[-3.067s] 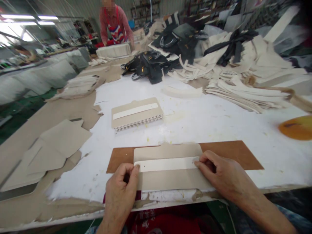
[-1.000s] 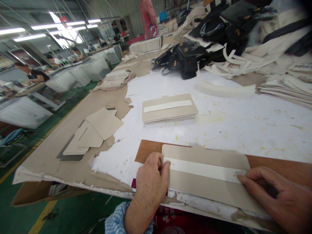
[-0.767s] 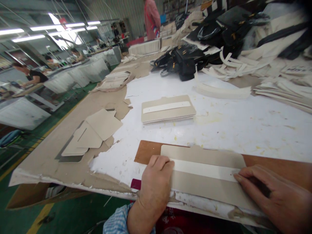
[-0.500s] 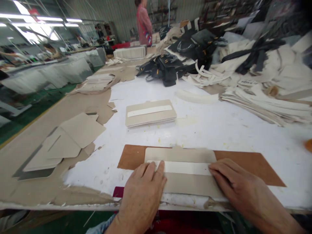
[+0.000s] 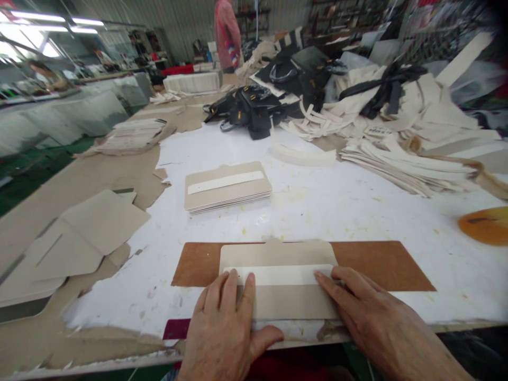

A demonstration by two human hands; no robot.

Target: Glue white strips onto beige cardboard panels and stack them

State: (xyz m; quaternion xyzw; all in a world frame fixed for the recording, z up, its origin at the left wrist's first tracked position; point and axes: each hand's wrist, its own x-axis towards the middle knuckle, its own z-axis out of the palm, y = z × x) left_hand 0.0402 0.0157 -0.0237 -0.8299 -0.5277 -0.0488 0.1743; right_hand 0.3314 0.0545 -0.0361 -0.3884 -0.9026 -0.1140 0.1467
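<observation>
"How many pieces?"
"One white strip (image 5: 283, 275) on one beige panel (image 5: 291, 302). The left hand (image 5: 224, 323) lies spread on them, gripping nothing; the right hand (image 5: 369, 312) half-curls at the strip's right end, grip unclear."
"Room?"
"The panel nearly meets the front edge of the worktop (image 5: 357, 211); one stack (image 5: 230, 196) sits beyond, black bags (image 5: 254, 114) behind."

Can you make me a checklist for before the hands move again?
1. Left hand on the white strip: ok, fingertips at its left end.
2. Right hand on the strip: ok, near its right end.
3. Strip lined up with the beige panel: ok, it looks about parallel to the long edges.
4. Strip stuck down: cannot tell, glue doesn't show.
5. Stacked panels clear of both hands: ok, they sit apart, farther back.
</observation>
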